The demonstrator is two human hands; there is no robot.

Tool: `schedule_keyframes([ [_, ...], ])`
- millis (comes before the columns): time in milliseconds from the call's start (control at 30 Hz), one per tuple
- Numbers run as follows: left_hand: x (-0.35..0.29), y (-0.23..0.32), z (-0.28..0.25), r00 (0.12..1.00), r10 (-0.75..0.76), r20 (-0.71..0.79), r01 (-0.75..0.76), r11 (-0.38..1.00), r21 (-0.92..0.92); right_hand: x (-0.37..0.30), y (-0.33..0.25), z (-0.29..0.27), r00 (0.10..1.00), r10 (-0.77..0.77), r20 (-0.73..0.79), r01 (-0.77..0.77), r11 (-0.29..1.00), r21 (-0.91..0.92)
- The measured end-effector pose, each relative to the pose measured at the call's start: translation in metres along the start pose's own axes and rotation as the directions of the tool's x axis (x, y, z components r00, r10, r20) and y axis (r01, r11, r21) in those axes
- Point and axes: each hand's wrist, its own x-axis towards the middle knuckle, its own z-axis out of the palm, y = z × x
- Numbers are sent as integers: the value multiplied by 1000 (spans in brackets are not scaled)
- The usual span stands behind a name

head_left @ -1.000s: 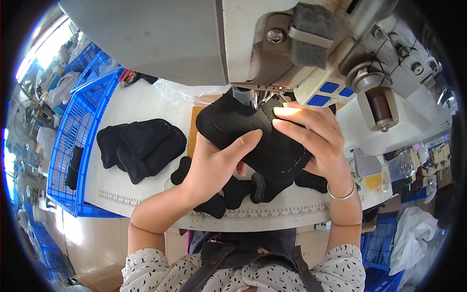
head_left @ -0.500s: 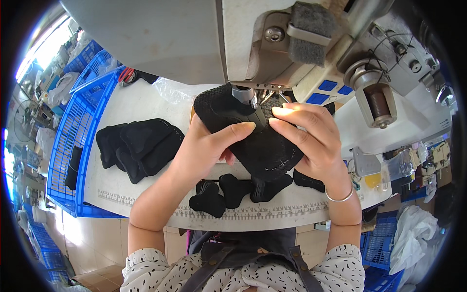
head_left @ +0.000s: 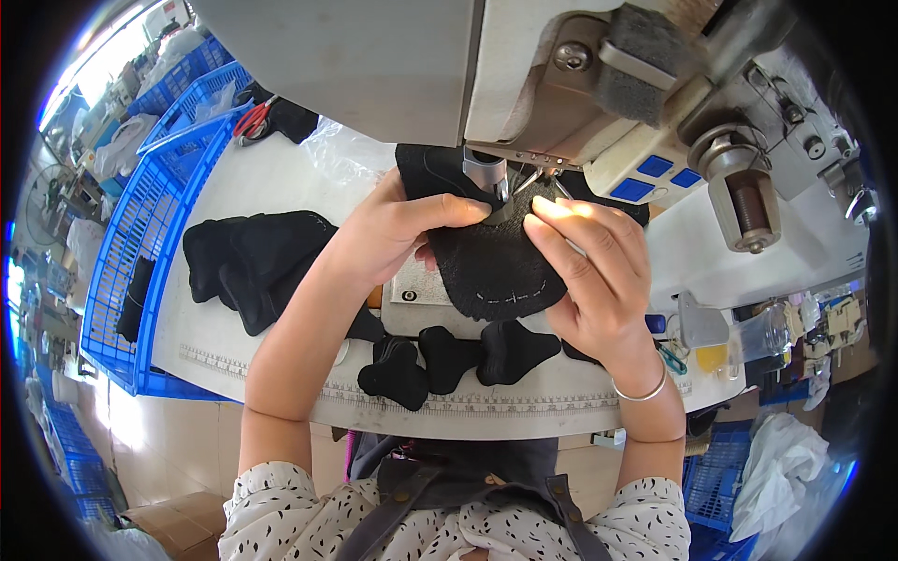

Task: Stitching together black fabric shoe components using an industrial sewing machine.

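Note:
A black fabric piece (head_left: pixel 496 271) with a white dashed stitch line near its lower edge lies under the presser foot (head_left: pixel 489 176) of a sewing machine (head_left: pixel 346 65). My left hand (head_left: pixel 398 229) grips its left side, the thumb pressed on top beside the foot and the other fingers mostly hidden. At the right side, my right hand (head_left: pixel 599 266) pinches the fabric between thumb and bent fingers, its fingertips close to the needle area. The needle itself is hard to make out.
A pile of black fabric pieces (head_left: pixel 257 262) lies left of my left forearm. Smaller black pieces (head_left: pixel 449 360) sit along the ruler strip (head_left: pixel 486 405) at the table's front edge. Red-handled scissors (head_left: pixel 253 122) and a blue crate (head_left: pixel 140 327) are at left, a thread spool (head_left: pixel 751 201) at right.
The fabric piece has turned clockwise under the foot, so its stitch line now runs nearly level. My left thumb sits closer to the foot. The whole view has shifted slightly.

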Motion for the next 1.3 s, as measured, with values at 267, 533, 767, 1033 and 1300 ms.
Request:
schedule_keyframes([
  [267,4,-5,-1,999,-36,14,37,998,-52,1,1,1,995,80,52,-81,997,20],
  [533,-4,-1,12,997,-13,-73,11,1000,-28,2,3,-4,982,155,108,-154,988,-15],
  [767,-7,-1,17,996,31,-90,-31,1000,3,0,4,-2,998,50,31,-50,998,-24],
  [1033,-14,-9,28,977,19,-214,-22,1000,-14,1,6,-1,995,88,49,-87,996,-33],
  [1300,-18,-11,30,976,125,-179,-131,991,-23,0,8,-2,995,92,50,-91,996,-12],
])
